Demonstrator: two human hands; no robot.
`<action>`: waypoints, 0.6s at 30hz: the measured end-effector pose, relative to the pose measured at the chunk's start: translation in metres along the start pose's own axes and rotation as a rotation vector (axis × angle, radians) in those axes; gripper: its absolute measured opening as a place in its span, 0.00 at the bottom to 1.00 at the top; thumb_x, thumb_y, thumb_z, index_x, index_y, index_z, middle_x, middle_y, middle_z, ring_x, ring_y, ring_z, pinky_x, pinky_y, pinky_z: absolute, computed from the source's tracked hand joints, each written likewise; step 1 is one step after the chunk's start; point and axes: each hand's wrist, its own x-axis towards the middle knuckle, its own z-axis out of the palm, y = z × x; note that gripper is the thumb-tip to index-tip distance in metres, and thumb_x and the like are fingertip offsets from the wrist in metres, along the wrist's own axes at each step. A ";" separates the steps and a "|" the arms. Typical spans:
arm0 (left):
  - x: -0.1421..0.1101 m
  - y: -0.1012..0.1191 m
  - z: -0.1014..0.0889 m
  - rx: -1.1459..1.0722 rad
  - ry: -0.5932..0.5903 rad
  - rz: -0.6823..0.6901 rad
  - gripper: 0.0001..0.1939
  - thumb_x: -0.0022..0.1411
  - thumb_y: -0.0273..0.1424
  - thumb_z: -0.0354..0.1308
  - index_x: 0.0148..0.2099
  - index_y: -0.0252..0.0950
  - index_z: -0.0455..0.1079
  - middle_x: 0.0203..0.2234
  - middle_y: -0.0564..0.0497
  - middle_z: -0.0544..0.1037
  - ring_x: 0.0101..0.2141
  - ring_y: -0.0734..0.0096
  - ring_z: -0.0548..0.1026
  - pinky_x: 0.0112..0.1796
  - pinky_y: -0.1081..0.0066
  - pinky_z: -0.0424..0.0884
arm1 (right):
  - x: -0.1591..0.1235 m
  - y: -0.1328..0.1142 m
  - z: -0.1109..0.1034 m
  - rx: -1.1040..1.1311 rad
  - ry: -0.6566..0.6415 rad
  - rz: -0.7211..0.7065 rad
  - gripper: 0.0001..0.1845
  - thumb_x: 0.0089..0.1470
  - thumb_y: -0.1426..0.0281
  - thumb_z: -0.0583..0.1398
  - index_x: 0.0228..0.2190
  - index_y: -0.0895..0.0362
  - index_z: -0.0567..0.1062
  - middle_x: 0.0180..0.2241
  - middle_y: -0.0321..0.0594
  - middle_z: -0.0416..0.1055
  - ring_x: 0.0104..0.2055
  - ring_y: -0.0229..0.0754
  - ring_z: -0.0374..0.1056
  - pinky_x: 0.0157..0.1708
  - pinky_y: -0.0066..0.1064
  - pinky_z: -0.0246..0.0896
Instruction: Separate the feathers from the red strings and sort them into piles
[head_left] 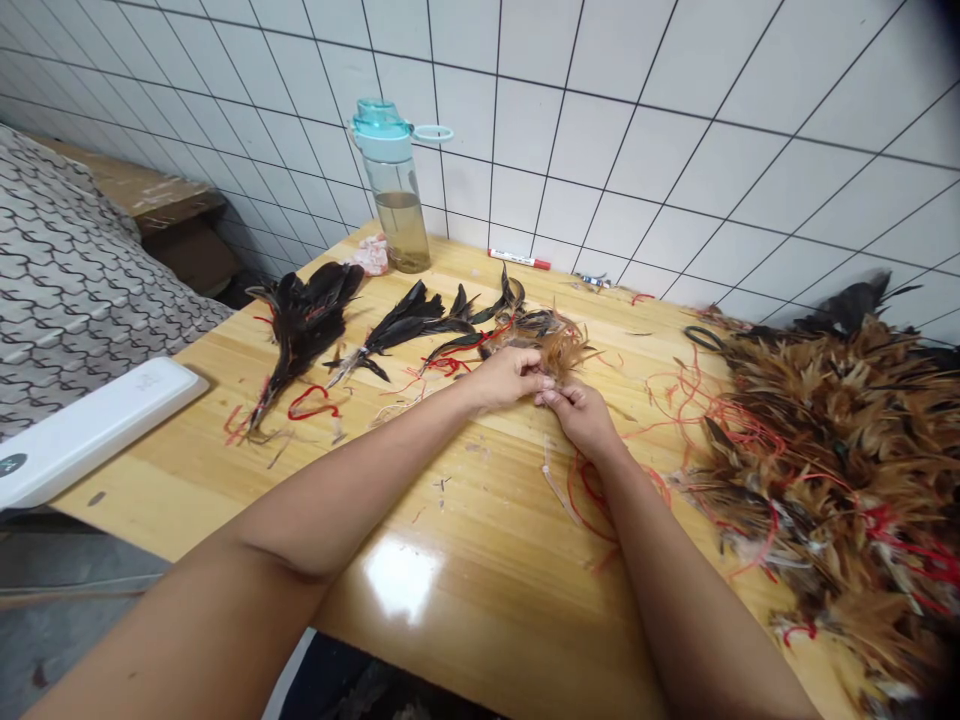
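Observation:
Both my hands meet over the middle of the wooden table (pixel 480 540). Fingers of my left hand (pixel 510 380) pinch the base of a small brown feather tuft (pixel 564 355), whose fluffy end points up and away. My right hand (pixel 581 412) is closed at the same base, its fingertips touching those of the left. Just behind the hands lie loose brown and dark feathers (pixel 529 325). To the left are a bundle of black feathers (pixel 409 322) and a larger black feather bundle (pixel 304 315), with red string (pixel 315 402) near them.
A large pile of brown feathers (pixel 840 430) covers the right side, with tangled red string (pixel 697 400) beside it. A water bottle (pixel 401 215) stands by the tiled wall, near a red-and-white marker (pixel 519 259). A long white device (pixel 97 425) sits at the left edge.

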 end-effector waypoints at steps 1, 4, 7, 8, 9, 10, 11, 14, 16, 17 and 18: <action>0.000 0.000 0.000 0.011 0.020 0.000 0.08 0.53 0.31 0.62 0.29 0.30 0.68 0.20 0.54 0.71 0.24 0.78 0.68 0.30 0.74 0.63 | 0.000 0.000 0.000 0.000 0.010 -0.008 0.11 0.50 0.64 0.58 0.23 0.53 0.78 0.30 0.40 0.77 0.37 0.44 0.71 0.43 0.36 0.62; 0.001 0.000 0.000 -0.013 0.130 -0.014 0.08 0.52 0.30 0.62 0.29 0.30 0.68 0.22 0.54 0.71 0.25 0.78 0.68 0.31 0.75 0.63 | 0.000 -0.001 0.000 0.019 0.080 0.006 0.12 0.50 0.60 0.59 0.26 0.54 0.78 0.29 0.39 0.75 0.35 0.43 0.69 0.40 0.36 0.63; 0.001 0.001 0.000 -0.053 0.207 -0.030 0.09 0.51 0.31 0.63 0.29 0.30 0.68 0.24 0.53 0.72 0.27 0.77 0.68 0.33 0.73 0.64 | -0.001 -0.003 0.000 0.105 0.149 0.045 0.13 0.49 0.58 0.60 0.30 0.55 0.77 0.30 0.38 0.75 0.33 0.42 0.68 0.38 0.34 0.63; 0.001 0.001 0.000 -0.060 0.210 -0.033 0.09 0.51 0.31 0.63 0.30 0.30 0.68 0.24 0.53 0.73 0.27 0.77 0.69 0.33 0.73 0.64 | -0.001 -0.003 0.000 0.130 0.148 0.055 0.14 0.49 0.58 0.60 0.30 0.55 0.76 0.29 0.38 0.74 0.33 0.41 0.67 0.37 0.34 0.63; 0.000 0.002 0.001 -0.062 0.205 -0.032 0.09 0.51 0.31 0.63 0.30 0.30 0.69 0.25 0.53 0.73 0.27 0.76 0.69 0.34 0.73 0.64 | -0.001 -0.003 0.000 0.142 0.139 0.062 0.14 0.49 0.58 0.60 0.30 0.55 0.75 0.28 0.37 0.73 0.31 0.41 0.66 0.35 0.33 0.62; 0.000 0.002 0.001 -0.051 0.194 -0.025 0.08 0.51 0.30 0.62 0.30 0.30 0.69 0.25 0.52 0.73 0.28 0.76 0.69 0.34 0.73 0.64 | -0.001 -0.003 0.000 0.141 0.125 0.066 0.13 0.48 0.58 0.60 0.28 0.55 0.75 0.26 0.36 0.72 0.30 0.40 0.65 0.33 0.32 0.61; 0.001 0.003 0.001 -0.023 0.183 -0.012 0.07 0.51 0.30 0.62 0.30 0.30 0.69 0.24 0.53 0.72 0.28 0.76 0.68 0.34 0.73 0.64 | -0.001 -0.003 0.000 0.132 0.110 0.066 0.13 0.48 0.58 0.60 0.27 0.55 0.74 0.25 0.35 0.71 0.28 0.39 0.64 0.32 0.32 0.60; 0.002 0.003 0.000 0.134 0.177 0.047 0.07 0.51 0.29 0.61 0.26 0.30 0.68 0.24 0.53 0.70 0.28 0.75 0.67 0.33 0.73 0.63 | 0.000 -0.002 0.000 0.108 0.089 0.036 0.13 0.48 0.59 0.60 0.23 0.55 0.73 0.24 0.36 0.69 0.28 0.39 0.63 0.33 0.33 0.60; 0.003 0.002 0.001 0.192 0.173 0.070 0.08 0.51 0.29 0.61 0.25 0.30 0.68 0.23 0.54 0.69 0.28 0.75 0.67 0.32 0.73 0.63 | 0.000 -0.001 -0.001 0.098 0.081 0.004 0.12 0.48 0.59 0.60 0.23 0.55 0.74 0.26 0.37 0.70 0.31 0.41 0.65 0.37 0.34 0.60; 0.003 0.002 0.002 0.182 0.163 0.069 0.07 0.51 0.29 0.61 0.26 0.30 0.68 0.23 0.54 0.69 0.28 0.75 0.67 0.32 0.73 0.63 | 0.001 -0.001 -0.001 0.091 0.079 -0.009 0.12 0.48 0.59 0.60 0.22 0.55 0.74 0.26 0.37 0.70 0.32 0.42 0.66 0.38 0.35 0.60; 0.002 0.002 0.003 0.151 0.147 0.060 0.07 0.51 0.30 0.61 0.27 0.30 0.68 0.23 0.53 0.69 0.28 0.75 0.67 0.32 0.73 0.63 | 0.001 -0.001 -0.001 0.081 0.081 -0.017 0.13 0.48 0.59 0.60 0.22 0.54 0.75 0.26 0.37 0.70 0.33 0.43 0.66 0.39 0.35 0.60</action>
